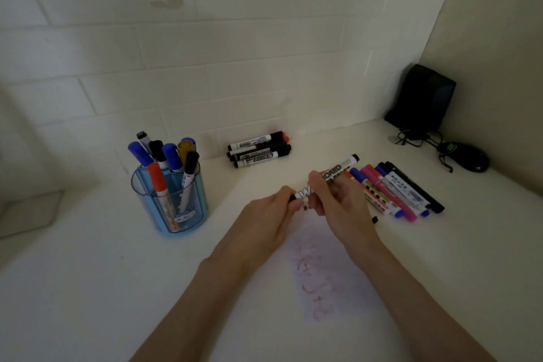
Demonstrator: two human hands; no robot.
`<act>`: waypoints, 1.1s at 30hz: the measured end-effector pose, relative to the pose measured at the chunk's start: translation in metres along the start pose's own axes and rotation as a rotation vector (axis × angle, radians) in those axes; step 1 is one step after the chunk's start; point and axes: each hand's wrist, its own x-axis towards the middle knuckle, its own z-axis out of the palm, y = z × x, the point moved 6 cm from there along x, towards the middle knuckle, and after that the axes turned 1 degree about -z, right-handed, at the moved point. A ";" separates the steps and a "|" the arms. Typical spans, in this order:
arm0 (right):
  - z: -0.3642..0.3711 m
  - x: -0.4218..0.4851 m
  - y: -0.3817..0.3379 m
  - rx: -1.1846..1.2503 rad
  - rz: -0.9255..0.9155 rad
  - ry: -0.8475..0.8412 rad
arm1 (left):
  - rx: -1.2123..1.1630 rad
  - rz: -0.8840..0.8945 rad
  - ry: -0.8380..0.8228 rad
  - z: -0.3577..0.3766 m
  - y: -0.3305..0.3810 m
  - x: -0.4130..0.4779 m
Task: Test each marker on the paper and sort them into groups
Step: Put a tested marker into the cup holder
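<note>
Both hands hold one white whiteboard marker (333, 172) with black lettering above the paper (329, 270). My left hand (269, 216) pinches its near, black end. My right hand (338, 206) wraps the barrel at the middle. The marker's far end points up and right. The paper lies on the desk under my hands and bears faint red scribbles. A blue transparent pen cup (172, 200) at the left holds several markers. A small pile of black-and-white markers (258, 149) lies by the back wall. A row of mixed-colour markers (396, 189) lies at the right.
A black box-shaped object (421, 98) stands in the back right corner, with a dark computer mouse (464, 156) and its coiled cable beside it. A tiled wall runs behind the white desk (88, 288). A small black piece (374, 219) lies near the right marker row.
</note>
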 end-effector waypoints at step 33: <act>-0.009 0.003 0.038 -0.301 0.142 0.202 | 0.095 -0.208 -0.114 0.010 -0.057 -0.006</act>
